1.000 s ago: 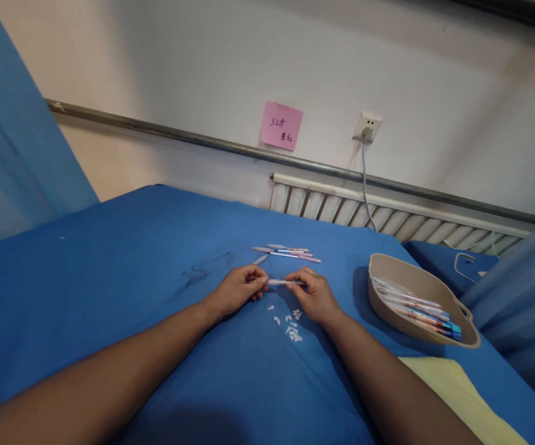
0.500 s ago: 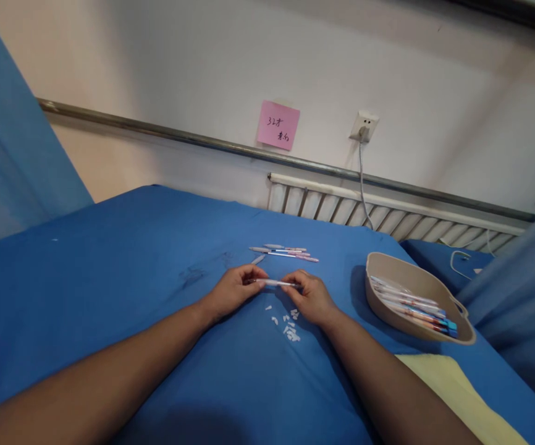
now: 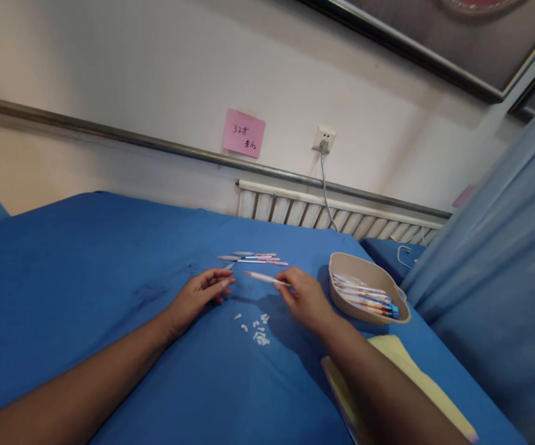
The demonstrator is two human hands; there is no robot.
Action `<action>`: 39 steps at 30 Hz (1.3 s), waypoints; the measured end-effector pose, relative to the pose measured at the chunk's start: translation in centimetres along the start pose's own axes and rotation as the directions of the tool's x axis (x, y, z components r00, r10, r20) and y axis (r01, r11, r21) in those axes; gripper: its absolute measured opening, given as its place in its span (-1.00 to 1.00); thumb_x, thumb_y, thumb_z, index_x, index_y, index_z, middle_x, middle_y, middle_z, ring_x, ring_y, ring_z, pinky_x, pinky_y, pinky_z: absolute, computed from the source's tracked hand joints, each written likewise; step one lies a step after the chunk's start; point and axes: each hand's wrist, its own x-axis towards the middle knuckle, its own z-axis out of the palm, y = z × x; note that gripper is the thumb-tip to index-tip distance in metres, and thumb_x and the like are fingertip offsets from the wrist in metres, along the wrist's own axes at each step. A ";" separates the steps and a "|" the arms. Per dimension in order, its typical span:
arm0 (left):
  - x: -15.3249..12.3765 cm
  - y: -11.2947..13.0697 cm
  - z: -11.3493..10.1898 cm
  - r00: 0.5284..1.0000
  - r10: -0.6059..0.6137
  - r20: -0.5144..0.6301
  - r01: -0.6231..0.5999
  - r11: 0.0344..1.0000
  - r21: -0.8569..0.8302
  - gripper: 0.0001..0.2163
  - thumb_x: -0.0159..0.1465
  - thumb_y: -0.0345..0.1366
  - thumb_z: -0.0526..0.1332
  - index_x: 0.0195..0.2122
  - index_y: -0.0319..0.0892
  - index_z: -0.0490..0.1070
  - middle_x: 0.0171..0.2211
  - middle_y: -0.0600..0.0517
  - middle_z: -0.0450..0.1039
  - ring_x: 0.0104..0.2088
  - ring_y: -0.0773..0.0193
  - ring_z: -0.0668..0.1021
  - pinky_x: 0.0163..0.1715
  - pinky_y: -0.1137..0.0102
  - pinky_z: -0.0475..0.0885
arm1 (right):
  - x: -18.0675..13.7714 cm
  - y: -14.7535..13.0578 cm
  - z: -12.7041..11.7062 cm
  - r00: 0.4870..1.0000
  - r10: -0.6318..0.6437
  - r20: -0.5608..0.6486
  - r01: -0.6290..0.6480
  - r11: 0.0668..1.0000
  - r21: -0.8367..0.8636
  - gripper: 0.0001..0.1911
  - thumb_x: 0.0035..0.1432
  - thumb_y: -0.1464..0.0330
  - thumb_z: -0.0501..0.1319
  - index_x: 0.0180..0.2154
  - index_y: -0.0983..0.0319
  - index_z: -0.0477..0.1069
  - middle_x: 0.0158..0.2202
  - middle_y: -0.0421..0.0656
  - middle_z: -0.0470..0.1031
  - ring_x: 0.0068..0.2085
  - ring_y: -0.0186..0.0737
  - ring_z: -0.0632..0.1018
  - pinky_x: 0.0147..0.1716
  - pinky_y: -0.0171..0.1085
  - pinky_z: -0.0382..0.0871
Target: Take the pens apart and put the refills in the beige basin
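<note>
A slim whitish pen (image 3: 262, 277) is pinched near its right end by my right hand (image 3: 305, 296), its pinkish tip pointing left. To its left, my left hand (image 3: 202, 293) is held just over the cloth with fingers apart and nothing in them. Beyond both hands several pens (image 3: 261, 260) with pinkish ends lie side by side. A small pale piece (image 3: 229, 266) rests by my left fingertips. Between my forearms, small white scraps (image 3: 261, 338) are scattered on the blue cloth (image 3: 170, 383).
A beige basket (image 3: 404, 316) with several pens and blue-capped pieces stands on the right. A yellow cloth (image 3: 416, 371) lies partly under my right forearm. A radiator (image 3: 286, 209) and a pink note (image 3: 244, 133) are at the wall; a blue curtain (image 3: 494, 278) hangs right.
My left hand has let go of the pen and moved away to the left. The right hand now holds it alone, tilted. The view has turned to the right.
</note>
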 end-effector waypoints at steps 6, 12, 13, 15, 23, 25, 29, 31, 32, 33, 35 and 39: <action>0.5 -0.8 0.0 0.999 -0.026 0.034 0.025 0.999 0.022 -0.64 -0.01 -0.10 0.30 -0.24 -0.21 0.42 -0.35 -0.04 0.54 -0.45 0.27 0.51 -0.47 0.41 0.40 | -4.7 7.1 -10.8 0.948 0.317 -0.036 -0.316 0.919 -0.236 -0.81 0.15 0.25 0.12 -0.30 0.20 0.45 -0.31 -0.11 0.48 -0.27 -0.15 0.47 -0.25 -0.20 0.32; 0.8 -1.3 0.1 1.000 0.009 0.013 -0.010 1.000 0.021 -0.69 -0.01 -0.12 0.28 -0.30 -0.21 0.41 -0.38 -0.04 0.54 -0.50 0.30 0.49 -0.49 0.41 0.41 | -9.1 12.3 -12.8 0.889 0.456 0.030 -0.425 0.849 -0.313 -0.82 0.06 0.29 0.16 -0.43 0.23 0.48 -0.43 -0.09 0.48 -0.40 -0.16 0.48 -0.40 -0.23 0.29; 0.8 -1.4 0.1 1.000 0.021 -0.006 -0.021 0.999 0.029 -0.69 -0.01 -0.12 0.27 -0.29 -0.21 0.41 -0.38 -0.04 0.54 -0.51 0.30 0.49 -0.48 0.41 0.41 | -9.3 12.7 -12.5 0.885 0.464 0.044 -0.427 0.846 -0.320 -0.82 0.04 0.29 0.17 -0.42 0.24 0.48 -0.42 -0.09 0.48 -0.38 -0.16 0.48 -0.39 -0.24 0.29; 0.7 -1.6 -0.1 0.997 0.051 -0.062 -0.047 0.997 0.053 -0.69 0.01 -0.12 0.25 -0.28 -0.21 0.40 -0.38 -0.03 0.53 -0.50 0.30 0.50 -0.47 0.40 0.42 | -9.4 13.3 -11.8 0.873 0.481 0.080 -0.426 0.832 -0.354 -0.82 0.03 0.29 0.18 -0.38 0.24 0.49 -0.38 -0.11 0.48 -0.35 -0.19 0.48 -0.36 -0.27 0.29; 2.3 -2.9 -2.1 0.949 0.211 -0.233 -0.108 0.915 0.389 -0.72 0.11 -0.18 0.10 -0.25 -0.21 0.44 -0.31 -0.03 0.54 -0.33 0.18 0.55 -0.28 0.32 0.45 | -6.5 9.7 -9.3 0.949 0.308 -0.062 -0.304 0.854 -0.421 -0.81 0.12 0.37 0.09 -0.26 0.22 0.45 -0.23 -0.06 0.47 -0.20 -0.14 0.47 -0.17 -0.22 0.27; 2.7 -3.2 -2.6 0.944 0.269 -0.191 -0.120 0.820 0.560 -0.71 0.14 -0.23 0.08 -0.18 -0.18 0.46 -0.21 -0.05 0.54 -0.22 0.14 0.54 -0.16 0.27 0.41 | -5.1 6.9 -6.8 0.977 0.194 -0.093 -0.213 0.930 -0.299 -0.82 0.16 0.37 0.06 -0.27 0.21 0.42 -0.23 -0.06 0.46 -0.18 -0.15 0.46 -0.15 -0.22 0.28; 2.6 -3.5 -2.6 0.952 0.294 0.081 -0.239 0.556 0.796 -0.65 0.18 -0.22 0.11 0.00 -0.08 0.41 0.07 -0.05 0.38 0.08 0.04 0.38 0.09 0.13 0.19 | -1.7 2.3 0.4 0.994 0.095 -0.060 -0.103 0.984 -0.149 -0.80 0.14 0.40 0.09 -0.19 0.20 0.42 -0.09 -0.04 0.43 -0.06 -0.11 0.42 -0.04 -0.15 0.26; 2.3 -3.6 -2.5 0.960 0.237 0.148 -0.249 0.485 0.839 -0.65 0.21 -0.18 0.10 0.01 -0.04 0.40 0.14 -0.05 0.31 0.13 -0.01 0.31 0.10 0.06 0.14 | 0.3 1.3 3.5 0.994 0.107 0.022 -0.102 0.982 -0.156 -0.77 0.13 0.44 0.10 -0.16 0.22 0.43 -0.03 -0.04 0.42 -0.01 -0.12 0.40 0.00 -0.17 0.23; 2.2 -3.6 -2.5 0.962 0.221 0.160 -0.249 0.473 0.845 -0.66 0.22 -0.18 0.10 0.01 -0.03 0.41 0.14 -0.05 0.31 0.13 -0.02 0.31 0.09 0.05 0.14 | 1.4 1.1 4.8 0.990 0.119 0.071 -0.105 0.979 -0.177 -0.75 0.14 0.44 0.11 -0.13 0.22 0.42 -0.01 -0.05 0.41 0.01 -0.13 0.38 0.01 -0.18 0.21; 2.0 -3.6 -2.4 0.961 0.220 0.169 -0.257 0.474 0.842 -0.68 0.23 -0.19 0.09 -0.01 -0.03 0.42 0.12 -0.05 0.33 0.11 0.00 0.33 0.08 0.07 0.14 | 2.5 1.0 5.8 0.985 0.131 0.111 -0.105 0.971 -0.213 -0.73 0.16 0.43 0.10 -0.09 0.22 0.41 0.02 -0.06 0.40 0.03 -0.14 0.37 0.03 -0.20 0.19; 1.8 -3.5 -2.5 0.952 0.247 0.182 -0.285 0.494 0.821 -0.74 0.21 -0.24 0.11 -0.10 -0.08 0.45 0.02 -0.05 0.42 0.03 0.05 0.40 0.06 0.14 0.17 | 4.5 1.2 7.2 0.969 0.158 0.191 -0.093 0.946 -0.312 -0.69 0.19 0.41 0.07 -0.02 0.20 0.37 0.06 -0.08 0.37 0.06 -0.15 0.34 0.04 -0.21 0.17; 1.6 -3.1 -2.5 0.953 0.264 0.147 -0.274 0.548 0.790 -0.89 0.16 -0.30 0.14 -0.34 -0.14 0.44 -0.31 -0.01 0.50 -0.20 0.12 0.47 -0.14 0.27 0.30 | 7.3 1.7 8.4 0.943 0.193 0.272 -0.065 0.907 -0.416 -0.67 0.19 0.45 0.05 0.00 0.24 0.34 0.00 -0.02 0.42 0.03 -0.10 0.37 -0.02 -0.19 0.20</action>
